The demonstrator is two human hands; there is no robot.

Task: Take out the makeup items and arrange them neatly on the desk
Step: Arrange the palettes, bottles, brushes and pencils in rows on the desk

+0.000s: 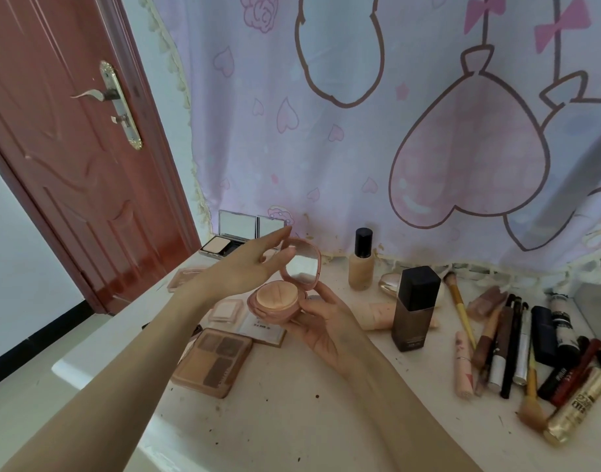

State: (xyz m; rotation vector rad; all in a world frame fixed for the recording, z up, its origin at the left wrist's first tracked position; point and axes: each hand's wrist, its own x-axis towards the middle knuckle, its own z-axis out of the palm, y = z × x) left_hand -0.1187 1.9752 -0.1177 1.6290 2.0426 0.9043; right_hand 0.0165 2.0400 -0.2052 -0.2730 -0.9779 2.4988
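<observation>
Hands both up over the desk (292,420): right hand (321,330) curls round the base of an open pink cushion compact (282,294), palm up, while left hand (248,264) reaches across, fingertips pinching its raised mirror lid. Eyeshadow palette (212,361) lies just below the grip.

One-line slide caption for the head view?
Both hands hold an open pink cushion compact above the desk, makeup spread around it.
</observation>
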